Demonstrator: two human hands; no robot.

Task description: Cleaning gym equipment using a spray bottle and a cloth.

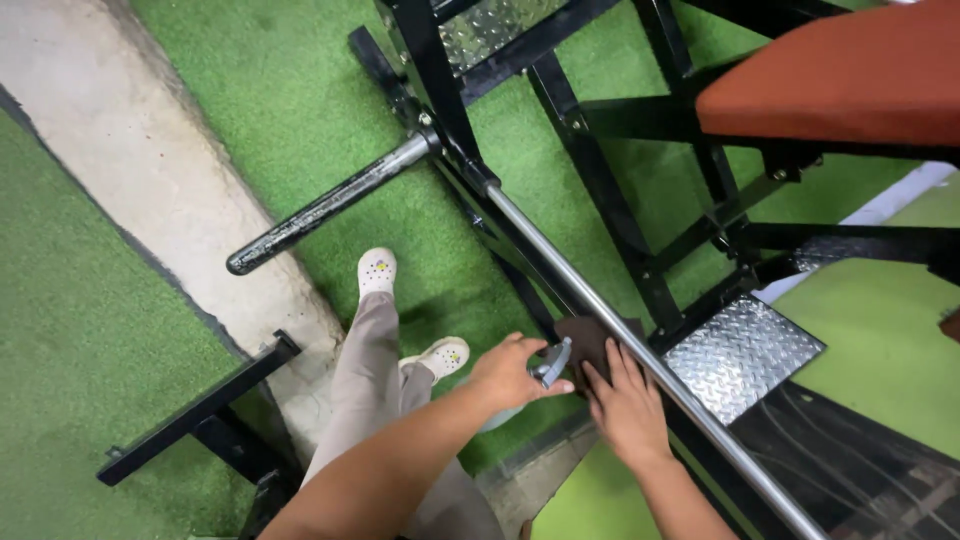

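Note:
My left hand (510, 372) is closed around a small grey spray trigger (551, 363), its nozzle pointing at a dark brown cloth (588, 338). My right hand (627, 402) lies flat with fingers spread on that cloth, pressing it against a long silver steel bar (560, 262) of a black gym machine. The bar runs diagonally from upper left to lower right. The bottle below the trigger is hidden by my left hand.
The black machine frame (600, 190) carries a red padded seat (850, 75) at upper right and a diamond-plate footrest (742, 352). A black sleeve (320, 210) sticks out to the left. Green turf, a concrete strip (150, 170), my legs and white clogs (378, 270) are below.

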